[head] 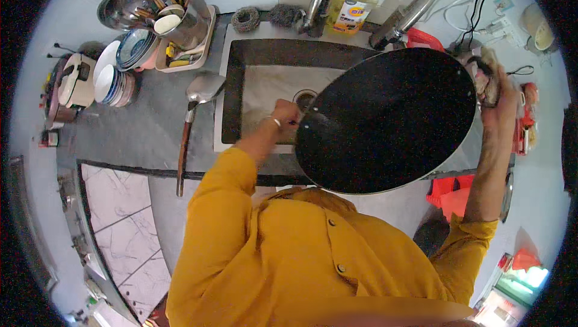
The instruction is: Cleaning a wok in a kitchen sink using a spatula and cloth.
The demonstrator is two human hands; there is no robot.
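Observation:
A large black wok [388, 119] is held tilted over the right part of a sink [271, 79], its dark inside facing the camera. My left hand [286, 116] is closed at the wok's left edge, where a handle is mostly hidden. On the far right, my right hand [499, 83] grips the wok's other side, around a dark handle with a blurred cloth or similar thing. The drain [305, 97] shows just left of the wok. A metal spatula with a wooden handle [186, 146] lies on the counter left of the sink.
Behind the sink stand two faucets [321, 2] [406, 15], a bottle of yellow dish soap [354, 9], and steel wool scourers [245, 19]. To the left are stacked bowls [115, 85], a tray [207, 51] with a utensil holder, and a rice cooker [76, 81]. Cables hang at the right wall.

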